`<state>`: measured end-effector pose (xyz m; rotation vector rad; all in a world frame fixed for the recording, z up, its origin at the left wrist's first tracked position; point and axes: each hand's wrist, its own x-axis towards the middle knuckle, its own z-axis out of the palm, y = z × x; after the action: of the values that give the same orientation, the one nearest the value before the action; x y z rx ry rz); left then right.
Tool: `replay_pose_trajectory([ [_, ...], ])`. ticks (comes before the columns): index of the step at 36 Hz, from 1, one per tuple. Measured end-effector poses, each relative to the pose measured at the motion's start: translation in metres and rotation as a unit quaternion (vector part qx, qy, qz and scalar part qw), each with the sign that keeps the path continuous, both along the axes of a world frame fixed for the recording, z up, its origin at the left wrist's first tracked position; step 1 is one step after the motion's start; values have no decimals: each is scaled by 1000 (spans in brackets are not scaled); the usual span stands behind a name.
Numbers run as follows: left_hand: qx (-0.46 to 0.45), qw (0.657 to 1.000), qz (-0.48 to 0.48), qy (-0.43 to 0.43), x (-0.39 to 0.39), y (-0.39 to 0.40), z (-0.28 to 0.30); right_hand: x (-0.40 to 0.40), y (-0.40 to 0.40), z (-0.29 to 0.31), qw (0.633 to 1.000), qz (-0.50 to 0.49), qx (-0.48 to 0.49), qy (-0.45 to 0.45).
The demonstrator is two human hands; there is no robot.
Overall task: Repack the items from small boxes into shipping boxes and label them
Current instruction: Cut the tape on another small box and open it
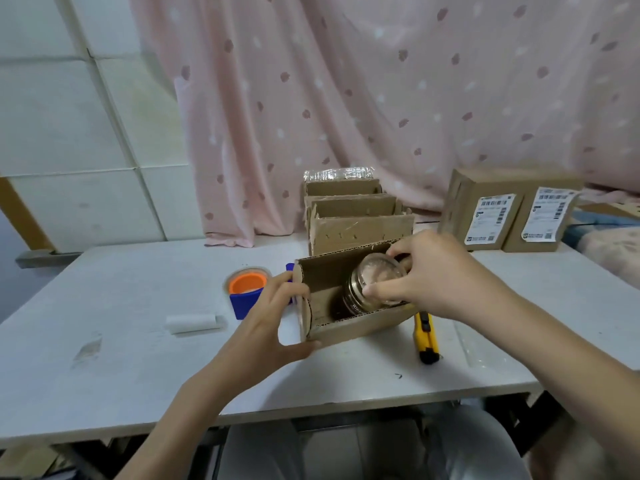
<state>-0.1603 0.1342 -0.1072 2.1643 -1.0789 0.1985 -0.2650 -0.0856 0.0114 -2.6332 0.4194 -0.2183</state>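
- Our right hand (426, 275) curls around the jar (372, 285), thumb and fingertips pinching its clear lid end; the jar lies on its side, tilted, mostly inside the open cardboard box (346, 327).
- Our left hand (273, 320) grips the left end of that box — thumb against the near bottom corner, fingers wrapped over the upper end flap — so the jar sits just to the right of this hand, with the box wall between them.
- The box rests on the white tabletop (138, 375), its open side turned up towards us, the jar's dark labelled body deep in the box's middle.
- Just right of the box, touching or nearly touching its near corner, lies a yellow utility knife (427, 337).
- Behind our left hand sits a blue tape dispenser (247, 296) with an orange-cored roll, and further left a small white paper roll (194, 323).
- Behind the box stand several more open cardboard boxes (353, 216) in a row, the farthest showing something wrapped in clear plastic.
- Well off to the right, at the tabletop's far edge, stand two sealed shipping boxes (509, 209), each bearing a white barcode label.
- A pink spotted curtain (381, 81) hangs behind everything.
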Motion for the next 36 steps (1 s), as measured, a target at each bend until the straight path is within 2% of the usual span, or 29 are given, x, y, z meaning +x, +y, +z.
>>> replay_pose_trajectory([
  [11, 8, 999, -30, -11, -1, 2, -4, 36, 21, -13, 989, 26, -67, 132],
  [18, 11, 999, -37, -1, 0, 5, -2, 58, 27, -16, 959, 45, -115, 255],
  [25, 6, 999, -41, -3, 2, 6, 0, 70, 32, -18, 933, 76, -172, 308],
  [29, -1, 999, -37, 5, 3, 7, 2, 68, 28, -15, 946, 66, -147, 282],
  [33, -26, 997, -43, 62, 11, 13, 5, 62, 13, 4, 978, 48, -110, 170],
  [36, -65, 985, -47, 151, 15, 13, 5, 53, -2, 19, 995, 32, 38, 81],
])
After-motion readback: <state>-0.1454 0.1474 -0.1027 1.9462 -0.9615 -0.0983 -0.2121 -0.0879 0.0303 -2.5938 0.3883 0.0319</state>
